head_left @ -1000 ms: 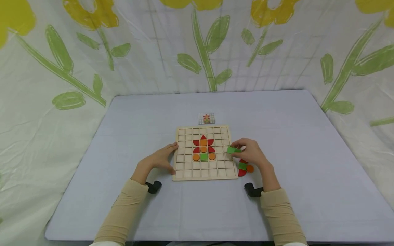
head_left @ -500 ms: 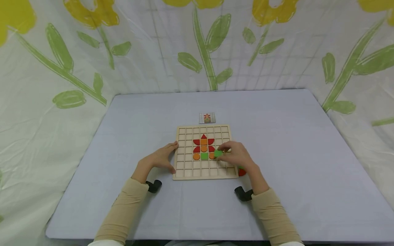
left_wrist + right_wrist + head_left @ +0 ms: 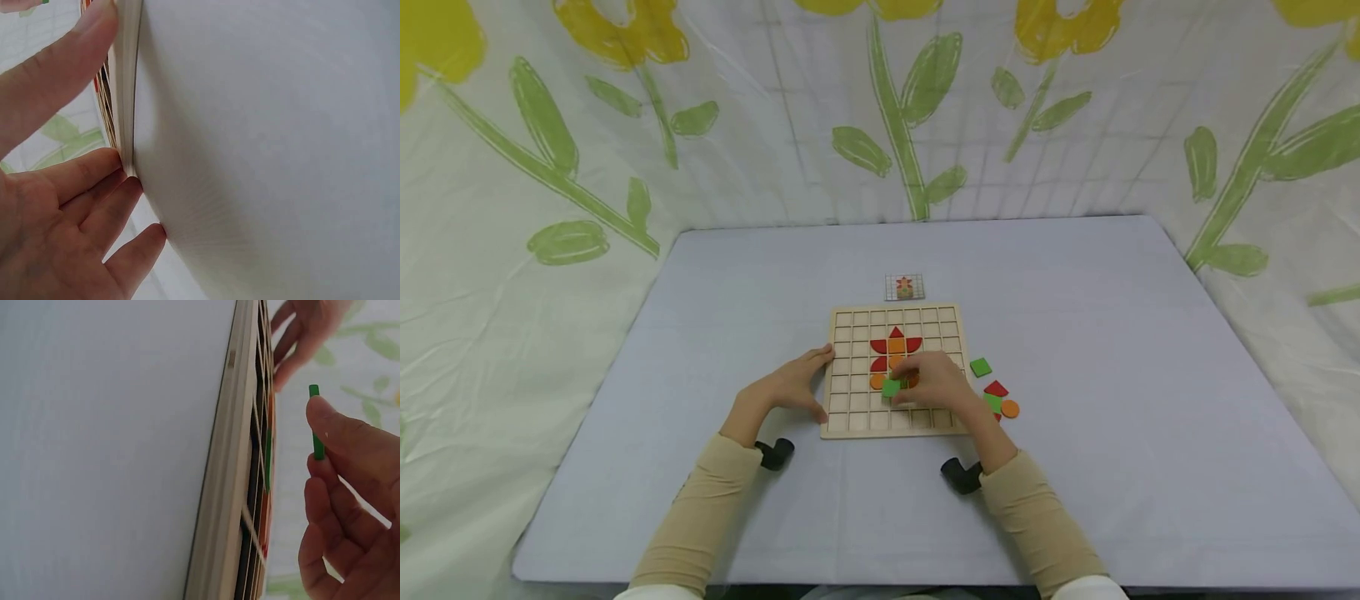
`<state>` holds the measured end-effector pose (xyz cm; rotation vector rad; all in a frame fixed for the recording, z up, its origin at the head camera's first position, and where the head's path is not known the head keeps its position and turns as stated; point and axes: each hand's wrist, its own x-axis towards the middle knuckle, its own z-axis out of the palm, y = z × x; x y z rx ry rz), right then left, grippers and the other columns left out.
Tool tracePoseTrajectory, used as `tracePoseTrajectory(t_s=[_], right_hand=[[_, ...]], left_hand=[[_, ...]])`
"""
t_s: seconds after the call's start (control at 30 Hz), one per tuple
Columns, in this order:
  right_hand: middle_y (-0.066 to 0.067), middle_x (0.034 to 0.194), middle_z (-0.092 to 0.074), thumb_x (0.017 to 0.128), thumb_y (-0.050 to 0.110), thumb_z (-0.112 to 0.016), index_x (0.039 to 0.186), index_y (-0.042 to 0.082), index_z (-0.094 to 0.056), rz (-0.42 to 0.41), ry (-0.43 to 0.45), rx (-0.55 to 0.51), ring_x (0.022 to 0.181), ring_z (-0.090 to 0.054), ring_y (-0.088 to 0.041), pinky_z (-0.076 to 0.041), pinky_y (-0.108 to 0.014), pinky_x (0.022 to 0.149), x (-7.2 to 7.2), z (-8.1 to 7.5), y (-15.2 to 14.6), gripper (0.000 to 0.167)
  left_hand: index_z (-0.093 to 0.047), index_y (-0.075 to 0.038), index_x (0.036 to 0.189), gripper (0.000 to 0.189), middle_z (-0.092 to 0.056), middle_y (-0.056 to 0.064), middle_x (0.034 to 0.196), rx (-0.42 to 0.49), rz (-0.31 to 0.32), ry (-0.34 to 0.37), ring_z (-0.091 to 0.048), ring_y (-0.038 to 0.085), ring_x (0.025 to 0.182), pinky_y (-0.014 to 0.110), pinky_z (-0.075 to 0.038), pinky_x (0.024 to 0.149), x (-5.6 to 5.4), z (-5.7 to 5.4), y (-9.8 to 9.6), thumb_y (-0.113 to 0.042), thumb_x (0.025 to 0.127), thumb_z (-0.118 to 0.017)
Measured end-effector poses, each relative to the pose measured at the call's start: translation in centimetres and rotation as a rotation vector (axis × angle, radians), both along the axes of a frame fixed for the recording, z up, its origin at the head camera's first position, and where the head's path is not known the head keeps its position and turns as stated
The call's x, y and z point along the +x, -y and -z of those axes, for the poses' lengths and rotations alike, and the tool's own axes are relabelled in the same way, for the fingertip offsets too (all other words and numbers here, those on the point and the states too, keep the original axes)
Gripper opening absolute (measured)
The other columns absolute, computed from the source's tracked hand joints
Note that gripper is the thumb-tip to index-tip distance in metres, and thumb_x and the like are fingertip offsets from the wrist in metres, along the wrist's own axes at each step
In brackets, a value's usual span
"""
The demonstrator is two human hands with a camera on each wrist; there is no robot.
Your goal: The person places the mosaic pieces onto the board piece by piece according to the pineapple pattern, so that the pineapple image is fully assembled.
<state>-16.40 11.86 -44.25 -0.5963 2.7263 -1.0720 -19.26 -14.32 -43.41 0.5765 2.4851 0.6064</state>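
A wooden grid board point(image 3: 850, 422) lies on the table, with red, orange and green tiles set in its middle squares. At its left edge, my left hand point(image 3: 792, 385) touches the frame with thumb and spread fingers; the left wrist view shows the fingertips point(image 3: 131, 184) against the side. Over the board's middle, my right hand point(image 3: 936, 383) pinches a green square tile point(image 3: 891, 388) between thumb and fingers. The right wrist view shows that tile point(image 3: 318, 447) edge-on, above the board surface. The right hand covers some of the tiles beneath it.
Right of the board lie loose tiles: a green square point(image 3: 981, 367), a red piece point(image 3: 996, 388), another green square point(image 3: 993, 403) and an orange disc point(image 3: 1010, 408). A small pattern card point(image 3: 904, 287) sits behind the board. A flower-printed curtain point(image 3: 760, 150) hangs beyond the table.
My right hand has moved left, from the board's right edge to its middle, carrying the green square tile. The loose tiles on the right are uncovered again. My left hand has stayed put.
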Motion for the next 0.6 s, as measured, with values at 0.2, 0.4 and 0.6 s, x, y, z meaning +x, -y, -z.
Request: tracePoseTrajectory(t_s=[0.2, 0.4, 0.6], right_hand=[[0.004, 0.087, -0.071, 0.075, 0.022, -0.085, 0.099, 0.009, -0.076, -0.028, 0.032, 0.096, 0.081, -0.061, -0.011, -0.052, -0.027, 0.075, 0.1, 0.0, 1.8, 0.028], [0.003, 0.085, -0.07, 0.074, 0.017, -0.085, 0.098, 0.008, -0.075, -0.041, 0.069, 0.137, 0.081, -0.061, -0.012, -0.052, -0.03, 0.076, 0.1, -0.1, 2.5, 0.027], [0.003, 0.089, -0.071, 0.074, 0.015, -0.085, 0.098, 0.009, -0.075, -0.056, 0.09, 0.129, 0.084, -0.063, -0.013, -0.052, -0.03, 0.077, 0.1, -0.1, 2.7, 0.026]], left_hand=[[-0.025, 0.008, 0.15, 0.106, -0.017, 0.02, 0.159, -0.003, 0.006, 0.001, -0.017, 0.037, 0.145, 0.049, -0.022, 0.116, 0.0, -0.1, 0.0, -0.015, 0.067, -0.087], [-0.025, 0.007, 0.15, 0.106, -0.017, 0.02, 0.159, -0.001, 0.003, -0.001, -0.017, 0.037, 0.145, 0.049, -0.022, 0.116, 0.1, -0.2, 0.0, -0.015, 0.067, -0.087], [-0.025, 0.007, 0.15, 0.106, -0.018, 0.02, 0.159, 0.001, 0.003, -0.001, -0.017, 0.037, 0.145, 0.049, -0.022, 0.116, 0.1, -0.2, 0.0, -0.015, 0.067, -0.087]])
